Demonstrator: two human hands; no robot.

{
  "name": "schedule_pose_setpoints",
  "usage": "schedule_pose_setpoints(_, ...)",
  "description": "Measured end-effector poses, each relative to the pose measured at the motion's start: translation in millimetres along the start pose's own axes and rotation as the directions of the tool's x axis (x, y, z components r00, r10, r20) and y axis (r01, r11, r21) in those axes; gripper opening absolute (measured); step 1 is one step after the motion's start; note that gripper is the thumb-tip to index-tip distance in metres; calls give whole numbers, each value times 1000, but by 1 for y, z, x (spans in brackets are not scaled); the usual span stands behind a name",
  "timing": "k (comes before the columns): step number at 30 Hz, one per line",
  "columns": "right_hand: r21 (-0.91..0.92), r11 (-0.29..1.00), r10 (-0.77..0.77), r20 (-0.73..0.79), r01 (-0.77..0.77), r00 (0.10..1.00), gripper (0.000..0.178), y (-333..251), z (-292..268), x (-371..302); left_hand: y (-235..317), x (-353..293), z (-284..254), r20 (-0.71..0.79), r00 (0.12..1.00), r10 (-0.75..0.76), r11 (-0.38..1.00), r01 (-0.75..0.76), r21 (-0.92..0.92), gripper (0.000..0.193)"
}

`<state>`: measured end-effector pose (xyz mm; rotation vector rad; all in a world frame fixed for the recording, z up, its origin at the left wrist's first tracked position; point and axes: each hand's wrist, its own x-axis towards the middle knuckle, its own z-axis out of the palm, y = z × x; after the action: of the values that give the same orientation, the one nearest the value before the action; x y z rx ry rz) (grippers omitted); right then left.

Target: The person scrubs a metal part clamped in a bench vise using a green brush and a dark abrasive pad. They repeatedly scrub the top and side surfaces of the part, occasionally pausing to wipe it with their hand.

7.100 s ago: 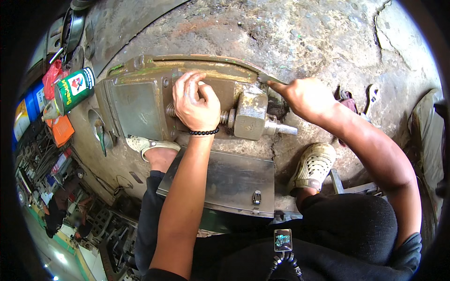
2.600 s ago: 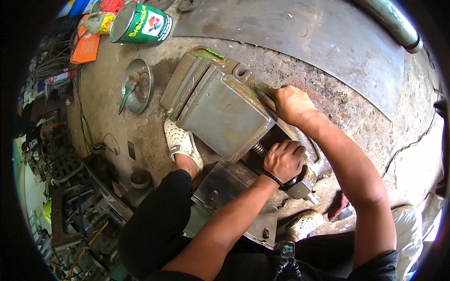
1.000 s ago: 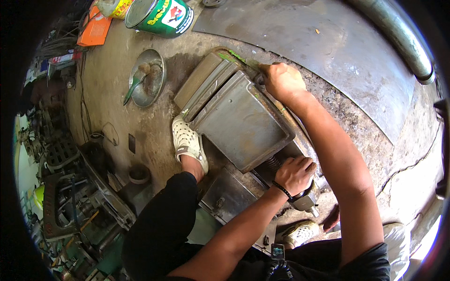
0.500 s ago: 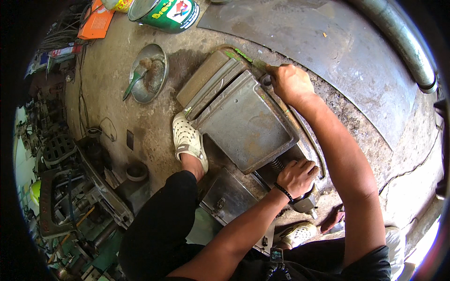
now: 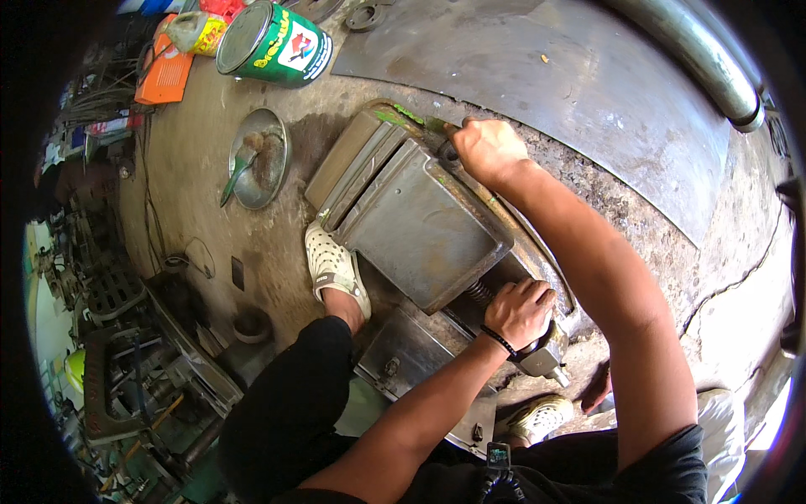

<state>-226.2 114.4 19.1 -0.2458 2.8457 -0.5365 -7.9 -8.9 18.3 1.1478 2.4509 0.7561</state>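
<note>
Here, one metal vise (image 5: 424, 223) on the floor (image 5: 180, 160); right hand (image 5: 491, 151), fingers closed on a thin flat tool (image 5: 434, 124) at its edge; left hand (image 5: 522, 311), fingers curled near its screw (image 5: 479, 291), grip indistinct.

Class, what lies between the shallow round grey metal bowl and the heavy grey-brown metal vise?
In the head view, only bare, partly dark-stained concrete floor lies between the bowl and the vise.

Vise (image 5: 420, 227), ctr of flr (image 5: 189, 227), w/ metal box (image 5: 410, 346) on near side. Dish (image 5: 262, 196) L of vise, brush (image 5: 238, 173) in it; tin (image 5: 269, 59) behind dish. Sheet plate (image 5: 571, 101) behind vise, pipe (image 5: 693, 63) at plate's R.
</note>
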Motion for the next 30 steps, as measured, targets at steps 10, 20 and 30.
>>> schedule_pose_setpoints(10,72,993,86,122,-95,989,34,3,4,8,1,1,-2,18,1000,-13,999,12,42,25)
schedule_pose_setpoints(20,66,987,137,141,-147,981,30,-12,-15,22,0,-1,0,-33,999,-20,999,21,28,21)
schedule_pose_setpoints(30,109,981,146,147,-163,978,24,-24,-15,23,-2,-3,2,-22,1000,-13,1000,13,5,27)
